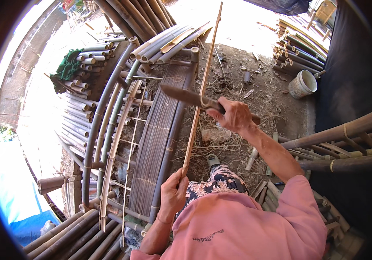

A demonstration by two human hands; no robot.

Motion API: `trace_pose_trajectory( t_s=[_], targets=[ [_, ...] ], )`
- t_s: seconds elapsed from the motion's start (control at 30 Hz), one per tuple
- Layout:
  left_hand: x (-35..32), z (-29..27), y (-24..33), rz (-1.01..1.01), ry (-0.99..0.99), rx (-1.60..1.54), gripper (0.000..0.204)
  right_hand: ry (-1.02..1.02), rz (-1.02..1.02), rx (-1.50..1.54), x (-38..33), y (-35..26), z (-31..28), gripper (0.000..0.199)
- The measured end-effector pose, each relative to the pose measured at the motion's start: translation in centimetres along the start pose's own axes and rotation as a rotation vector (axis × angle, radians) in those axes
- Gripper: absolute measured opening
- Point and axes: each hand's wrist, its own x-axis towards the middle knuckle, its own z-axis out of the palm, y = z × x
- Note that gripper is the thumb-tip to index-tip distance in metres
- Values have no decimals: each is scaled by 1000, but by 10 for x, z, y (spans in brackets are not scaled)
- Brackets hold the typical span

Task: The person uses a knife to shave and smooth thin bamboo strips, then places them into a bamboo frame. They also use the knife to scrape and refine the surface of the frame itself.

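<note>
My left hand [174, 192] grips the near end of a long thin bamboo strip [203, 82] that runs away from me toward the top of the view. My right hand [234, 115] holds the handle of a big knife [184, 95], whose blade lies across the strip about halfway up and points left. A thin shaving curls where blade and strip meet. Below the hands are my pink sleeves and patterned trousers.
A bamboo frame with a slatted panel [155, 134] lies to the left of the strip. Cut bamboo tubes [80, 99] are stacked at far left with a green cloth [67, 67]. A white bucket [303, 83] stands at right beside bamboo poles [337, 132]. Shavings cover the ground.
</note>
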Motion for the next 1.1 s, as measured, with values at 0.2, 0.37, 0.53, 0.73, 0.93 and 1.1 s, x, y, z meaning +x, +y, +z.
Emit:
trace_pose_trajectory(
  t_s=[0.2, 0.37, 0.53, 0.73, 0.93, 1.1],
  targets=[
    [-52, -22, -25, 21, -14, 69, 26, 152, -97, -126, 22, 37, -13, 67],
    [-101, -52, -46, 19, -13, 215, 20, 52, 218, -164, 44, 104, -50, 69],
    [-119, -62, -63, -147, -67, 47, 20, 131, 235, -85, 51, 120, -68, 75],
    [-10, -22, -14, -119, -37, -196, 31, 91, -70, 140, -2, -17, -17, 69],
    [57, 3, 23, -85, -16, -334, 30, 135, -293, 170, -49, -87, 16, 62],
    [41, 10, 19, -68, 12, -270, 29, 68, -141, 127, -30, -58, 8, 61]
  ],
)
